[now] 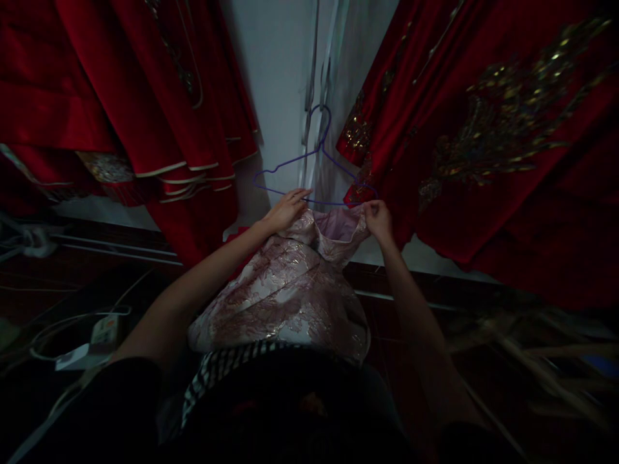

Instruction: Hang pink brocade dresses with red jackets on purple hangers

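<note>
The pale pink brocade dress is in the centre of the frame, its bodice uppermost and its skirt spreading down toward the wearer's black-and-white striped cloth at lower centre. It looks light enough to manage by the top edge, though the fuller skirt would probably pull downward. The patterned outer fabric should be somewhat stiff, holding its folds, while the mauve lining seems softer and perhaps slippery. The glinting metallic threads may snag or fray, so the upper edge at either side of the bodice seems the safest place to hold, rather than the patterned face. The right hand pinches that edge at its right corner, thumb and forefinger together, close to the right end of the purple hanger. The left hand lies over the left side of the bodice, fingers together and reaching to the hanger's lower bar; its thumb is hidden, so how firmly it grips cannot be told. Both forearms reach up from the lower corners and converge toward the centre, the left slanting more, between red garments at upper left and a gold-embellished red garment at upper right.
</note>
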Available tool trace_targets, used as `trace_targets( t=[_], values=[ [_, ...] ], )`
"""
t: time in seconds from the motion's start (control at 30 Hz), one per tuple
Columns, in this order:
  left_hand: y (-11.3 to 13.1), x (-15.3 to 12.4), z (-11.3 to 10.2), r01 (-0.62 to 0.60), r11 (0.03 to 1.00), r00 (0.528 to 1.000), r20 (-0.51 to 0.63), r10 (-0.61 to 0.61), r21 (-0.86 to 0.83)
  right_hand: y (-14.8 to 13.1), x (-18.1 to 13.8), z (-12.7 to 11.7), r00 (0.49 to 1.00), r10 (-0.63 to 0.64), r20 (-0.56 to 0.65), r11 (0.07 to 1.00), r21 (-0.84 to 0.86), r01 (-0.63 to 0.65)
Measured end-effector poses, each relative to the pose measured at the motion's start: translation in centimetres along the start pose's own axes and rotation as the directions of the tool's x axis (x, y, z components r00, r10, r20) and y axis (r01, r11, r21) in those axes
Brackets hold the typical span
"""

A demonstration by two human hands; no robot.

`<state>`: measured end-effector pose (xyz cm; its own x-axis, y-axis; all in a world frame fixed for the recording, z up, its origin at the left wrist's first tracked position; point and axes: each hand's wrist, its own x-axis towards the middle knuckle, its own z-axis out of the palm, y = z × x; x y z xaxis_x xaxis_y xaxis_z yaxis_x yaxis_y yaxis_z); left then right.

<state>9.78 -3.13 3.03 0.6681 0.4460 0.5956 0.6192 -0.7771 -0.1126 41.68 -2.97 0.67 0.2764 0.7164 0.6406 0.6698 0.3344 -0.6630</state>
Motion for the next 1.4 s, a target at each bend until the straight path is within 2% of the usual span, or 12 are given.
trace_targets(
  t=[0.07, 0.17, 0.27, 0.37, 0.57, 0.67, 0.8, 0.97, 1.23, 1.3, 1.33, 1.4],
  values=[
    [0.9, -0.2, 1.2, -0.016, 1.000, 1.000, 0.023, 0.016, -0.015, 0.7, -0.3, -0.1, 1.000, 0.022, -0.016, 1.000, -0.017, -0.022],
    [2.1, -1.3, 2.0, 0.063, 0.998, 0.998, 0.004, -0.063, -0.016, 1.9, -0.4, -0.6, 0.990, 0.118, -0.078, 0.993, 0.002, -0.119],
    [2.8, -2.2, 1.3, 0.080, 0.997, 0.997, -0.015, -0.081, -0.005, 2.7, -0.1, -1.3, 0.955, 0.228, -0.191, 0.974, 0.036, -0.226],
    [3.1, -2.6, 0.0, 0.028, 0.999, 1.000, 0.004, -0.028, 0.028, 2.8, 0.1, -1.9, 0.930, 0.262, -0.258, 0.965, 0.049, -0.258],
    [3.2, -2.6, -0.8, 0.022, 0.999, 0.999, 0.036, -0.024, 0.040, 2.1, -0.2, -1.8, 0.943, 0.201, -0.267, 0.978, 0.105, -0.179],
    [3.2, -2.6, -0.5, 0.037, 0.999, 0.999, 0.031, -0.038, 0.013, 1.3, -0.1, -1.5, 0.967, 0.118, -0.224, 0.988, 0.125, -0.092],
    [3.4, -2.4, -0.6, 0.071, 0.997, 0.997, 0.009, -0.071, -0.023, -0.3, 0.2, -1.3, 0.984, -0.005, -0.177, 0.997, 0.075, 0.019],
    [3.7, -2.3, -1.1, 0.096, 0.990, 0.995, 0.009, -0.096, -0.102, -3.0, 1.1, -1.3, 0.984, -0.082, -0.159, 0.997, 0.000, 0.083],
    [3.0, -1.8, -1.5, 0.151, 0.947, 0.984, -0.051, -0.173, -0.282, -6.0, 2.2, 1.2, 0.984, -0.177, 0.009, 0.982, 0.061, 0.177],
    [1.5, -1.3, -2.0, 0.211, 0.921, 0.960, -0.106, -0.258, -0.328, -5.9, 2.1, 1.4, 0.986, -0.169, 0.010, 0.983, 0.067, 0.168],
    [0.5, -1.1, -2.3, 0.266, 0.902, 0.930, -0.156, -0.333, -0.340, -5.9, 2.1, 1.4, 0.986, -0.168, 0.004, 0.984, 0.068, 0.167],
    [-2.0, -1.1, -2.7, 0.403, 0.847, 0.816, -0.283, -0.504, -0.347, -6.0, 2.0, 1.2, 0.986, -0.166, -0.019, 0.984, 0.064, 0.167]
  ],
)
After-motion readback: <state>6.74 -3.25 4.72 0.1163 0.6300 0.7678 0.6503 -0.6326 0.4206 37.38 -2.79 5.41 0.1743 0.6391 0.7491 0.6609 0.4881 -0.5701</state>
